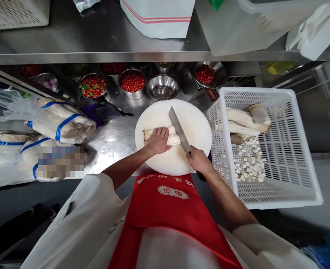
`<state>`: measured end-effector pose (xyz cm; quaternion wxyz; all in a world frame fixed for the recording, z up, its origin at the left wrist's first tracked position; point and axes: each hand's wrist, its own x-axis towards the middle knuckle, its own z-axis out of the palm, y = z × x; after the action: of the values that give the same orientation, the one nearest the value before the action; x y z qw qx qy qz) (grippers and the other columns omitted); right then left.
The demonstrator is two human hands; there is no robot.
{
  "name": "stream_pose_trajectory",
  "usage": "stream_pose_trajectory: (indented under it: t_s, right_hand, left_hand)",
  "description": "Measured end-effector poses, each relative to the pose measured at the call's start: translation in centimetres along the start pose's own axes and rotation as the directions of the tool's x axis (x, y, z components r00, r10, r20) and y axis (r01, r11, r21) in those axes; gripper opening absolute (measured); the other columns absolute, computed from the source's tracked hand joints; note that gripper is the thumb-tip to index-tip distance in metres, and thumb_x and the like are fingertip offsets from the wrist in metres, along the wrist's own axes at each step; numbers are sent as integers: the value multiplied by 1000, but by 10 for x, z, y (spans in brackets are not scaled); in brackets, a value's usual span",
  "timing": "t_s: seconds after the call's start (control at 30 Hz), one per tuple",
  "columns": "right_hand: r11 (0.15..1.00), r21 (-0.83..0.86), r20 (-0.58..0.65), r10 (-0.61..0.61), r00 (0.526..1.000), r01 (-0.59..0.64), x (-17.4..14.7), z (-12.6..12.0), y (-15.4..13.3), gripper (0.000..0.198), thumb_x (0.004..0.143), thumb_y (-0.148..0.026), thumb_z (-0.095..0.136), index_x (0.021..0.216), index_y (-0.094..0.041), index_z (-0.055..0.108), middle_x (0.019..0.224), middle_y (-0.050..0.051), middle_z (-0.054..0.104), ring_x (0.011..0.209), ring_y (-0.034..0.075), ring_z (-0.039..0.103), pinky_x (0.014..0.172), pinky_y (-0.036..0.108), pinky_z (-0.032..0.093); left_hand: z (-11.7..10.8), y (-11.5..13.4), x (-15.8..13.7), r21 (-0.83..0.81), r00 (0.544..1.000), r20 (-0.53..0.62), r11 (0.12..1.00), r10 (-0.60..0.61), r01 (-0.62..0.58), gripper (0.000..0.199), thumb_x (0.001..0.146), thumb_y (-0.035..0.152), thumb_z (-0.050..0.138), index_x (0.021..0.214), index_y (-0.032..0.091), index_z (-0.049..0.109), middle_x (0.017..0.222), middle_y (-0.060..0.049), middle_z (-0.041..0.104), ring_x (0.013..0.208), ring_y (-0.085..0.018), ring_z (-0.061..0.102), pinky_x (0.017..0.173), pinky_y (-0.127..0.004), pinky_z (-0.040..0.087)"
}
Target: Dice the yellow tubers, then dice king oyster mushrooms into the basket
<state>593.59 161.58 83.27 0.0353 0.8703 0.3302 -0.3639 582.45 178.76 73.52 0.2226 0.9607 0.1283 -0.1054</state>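
Mushroom [172,135], one long pale stalk, lies across our round cutting board [179,164], pinned under our left hand [158,140], fingers curled over it. Our right hand [199,160] is closed around the cleaver [179,130], blade on the stalk. Done: diced cubes [249,161] in the white basket [308,194]. Left, we judge: whole stalks [245,121] there, plus bagged mushrooms [61,121] on the counter.

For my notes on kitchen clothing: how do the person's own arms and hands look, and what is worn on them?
Both the left hand and the right hand are bare, with no gloves, and no rings or watch can be made out. The forearms are uncovered; white sleeves of a chef-style jacket are pushed up near the elbows. A red apron with white characters and an oval emblem covers the front.
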Motion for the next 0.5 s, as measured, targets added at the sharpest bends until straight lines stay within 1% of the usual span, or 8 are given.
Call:
stream_pose_trajectory:
  t_s: [0.07, 0.13, 0.2, 0.3, 0.33, 0.4, 0.5]
  right_hand:
    - [1000, -21, -42, -2, 999, 1, 15, 7, -4, 22, 92, -24, 42, 103, -15, 59, 92, 14, 70, 85, 26, 65, 69, 30, 36]
    - [1000, -23, -66, -14, 998, 12, 19, 12, -5, 25, 94, -25, 40, 106, -14, 59, 95, 14, 70, 89, 26, 64, 72, 30, 37]
    - [1000, -11, -99, -23, 995, 22, 13, 12, -4, 28, 95, -28, 38, 107, -14, 59, 94, 14, 70, 89, 26, 64, 73, 30, 38]
    - [998, 61, -143, -15, 990, 24, -10, 8, -2, 28, 95, -35, 38, 100, -17, 59, 81, 10, 69, 80, 24, 64, 68, 29, 37]
    - [996, 92, -137, -5, 991, 18, -18, 6, -1, 27, 95, -36, 39, 96, -18, 59, 75, 8, 68, 75, 23, 63, 66, 28, 37]
    - [991, 137, -81, 17, 997, -6, -32, 2, 0, 24, 94, -35, 41, 91, -19, 58, 65, 5, 64, 67, 22, 61, 63, 28, 36]
    - [986, 160, 23, 33, 999, -36, -39, -2, 2, 19, 93, -32, 42, 88, -20, 56, 61, 3, 61, 62, 20, 60, 60, 28, 35]
  left_hand:
    - [-1, -1, 0, -7, 1000, 5, 1000, 0, 0, 89, 83, 58, 53, 148, 3, 29, 149, -23, 39, 137, -38, 34, 117, -47, 20]
    - [-1, -3, -1, -6, 1000, 25, 1000, -1, 2, 92, 82, 61, 53, 149, 3, 27, 150, -23, 38, 139, -37, 33, 118, -46, 20]
    - [-1, -6, -2, 2, 998, 57, 1000, -4, 4, 98, 79, 65, 54, 150, 4, 24, 154, -22, 33, 141, -37, 30, 119, -46, 18]
    - [2, -10, -5, 8, 997, 68, 999, -37, 37, 105, 75, 67, 57, 150, 3, 23, 157, -24, 27, 145, -37, 24, 121, -46, 13]
    - [4, -10, -6, 6, 997, 62, 999, -51, 51, 105, 75, 66, 58, 150, 2, 23, 157, -24, 27, 146, -37, 23, 122, -46, 11]
    - [7, -11, -8, -2, 996, 54, 997, -74, 74, 102, 76, 64, 58, 149, 1, 24, 155, -25, 29, 146, -37, 23, 122, -46, 9]
    - [10, -10, -9, -16, 997, 36, 997, -73, 73, 99, 77, 61, 57, 149, 0, 27, 153, -25, 33, 144, -38, 26, 122, -47, 9]
